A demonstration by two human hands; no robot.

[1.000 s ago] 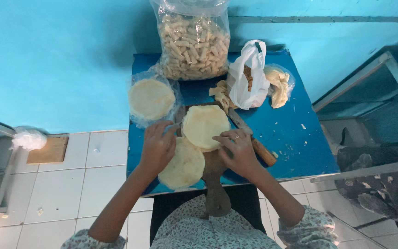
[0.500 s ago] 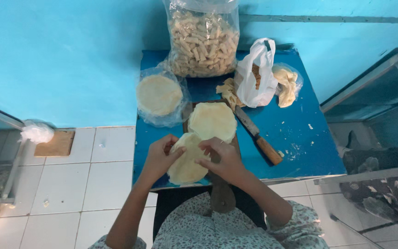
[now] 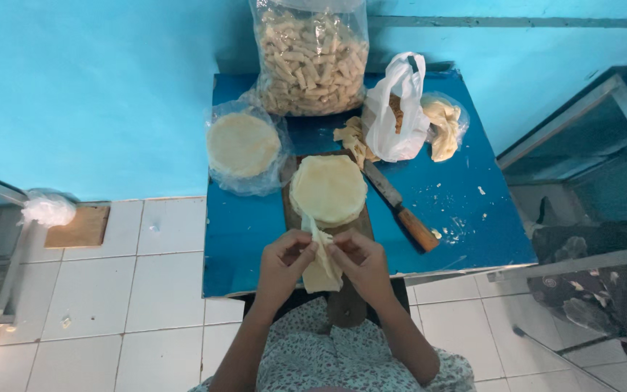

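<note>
1. Leftmost, a bagged stack of round wrappers (image 3: 243, 145) lies on the blue worktop (image 3: 466, 189).
2. Left hand (image 3: 282, 265) fingers pinch the folded wrapper (image 3: 320, 267).
3. Right hand (image 3: 361, 263) fingers pinch its other edge, just below the wrapper stack (image 3: 328, 190).
4. Rightward lies a knife (image 3: 400, 207).

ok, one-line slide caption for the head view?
Both hands, left hand and right hand, fold a thin wrapper sheet beside a wrapper stack on a blue table.

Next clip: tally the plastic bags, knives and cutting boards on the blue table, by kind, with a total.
Plastic bags: 4 (big bag of fried rolls, bag of round wrappers, white bag, small clear bag)
Knives: 1 (knife)
Cutting boards: 1 (wooden board)
Total: 6
</note>
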